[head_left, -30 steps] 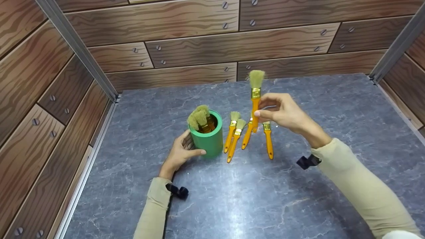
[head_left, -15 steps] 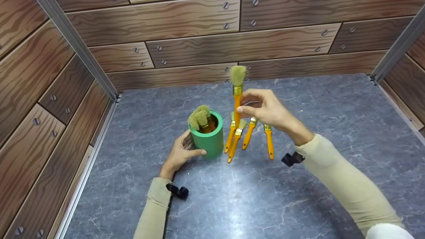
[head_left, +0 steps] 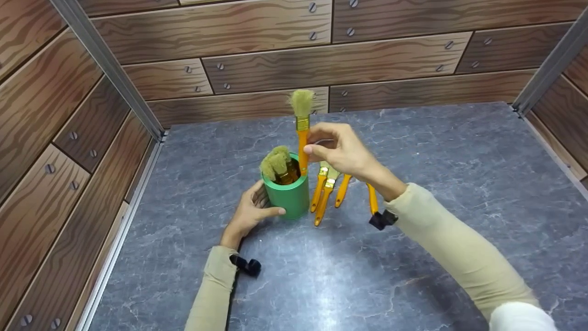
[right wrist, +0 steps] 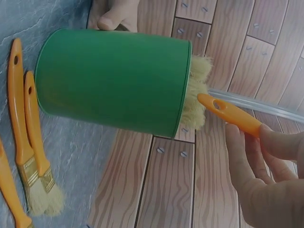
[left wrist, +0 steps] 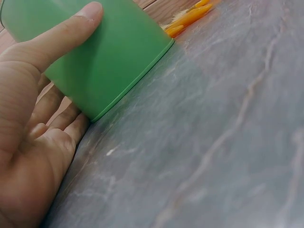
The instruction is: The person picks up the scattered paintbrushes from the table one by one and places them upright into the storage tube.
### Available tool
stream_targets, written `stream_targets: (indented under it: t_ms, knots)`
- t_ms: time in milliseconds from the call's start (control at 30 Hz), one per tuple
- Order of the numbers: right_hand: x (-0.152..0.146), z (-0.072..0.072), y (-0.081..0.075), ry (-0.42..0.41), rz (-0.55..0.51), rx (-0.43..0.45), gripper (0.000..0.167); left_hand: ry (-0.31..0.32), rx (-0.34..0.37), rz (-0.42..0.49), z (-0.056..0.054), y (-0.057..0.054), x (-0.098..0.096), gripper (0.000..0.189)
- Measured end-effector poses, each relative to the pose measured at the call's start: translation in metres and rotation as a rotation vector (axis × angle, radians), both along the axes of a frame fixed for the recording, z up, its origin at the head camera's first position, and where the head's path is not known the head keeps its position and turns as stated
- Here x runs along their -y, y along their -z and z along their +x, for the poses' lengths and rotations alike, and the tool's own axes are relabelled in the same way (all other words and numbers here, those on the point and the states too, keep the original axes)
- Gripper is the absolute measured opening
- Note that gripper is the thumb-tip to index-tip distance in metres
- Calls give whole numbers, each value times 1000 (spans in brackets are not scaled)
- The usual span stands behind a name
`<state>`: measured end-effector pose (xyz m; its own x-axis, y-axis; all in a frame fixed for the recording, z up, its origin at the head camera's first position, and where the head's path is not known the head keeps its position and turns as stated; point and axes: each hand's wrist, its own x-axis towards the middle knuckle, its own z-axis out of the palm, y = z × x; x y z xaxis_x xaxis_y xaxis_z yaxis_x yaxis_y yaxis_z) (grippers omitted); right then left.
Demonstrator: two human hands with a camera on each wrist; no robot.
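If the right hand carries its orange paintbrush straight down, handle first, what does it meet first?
Probably the open mouth of the green cylindrical cup, perhaps its rim; the handle tip of the orange paintbrush in the right hand hangs there, though depth is unclear.

- Left hand (head_left: 250, 212) — low at the near left, thumb stretched forward, fingers curved in a loose cradle, forearm running straight back toward the body in a beige sleeve.
- Right hand (head_left: 342, 151) — raised further off, fingertips (right wrist: 247, 159) pinched together, wrist bent, forearm slanting in from the near right.
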<state>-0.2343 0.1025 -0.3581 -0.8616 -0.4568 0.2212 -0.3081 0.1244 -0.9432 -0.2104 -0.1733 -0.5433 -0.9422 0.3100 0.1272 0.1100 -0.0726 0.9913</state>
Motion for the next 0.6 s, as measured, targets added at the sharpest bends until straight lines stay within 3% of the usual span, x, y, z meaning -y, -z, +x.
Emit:
stream_targets:
  t_ms: [600]
  knots:
    - [29,1,9,-38,82,-106,18,6,-19,-16,-2,1,1,100]
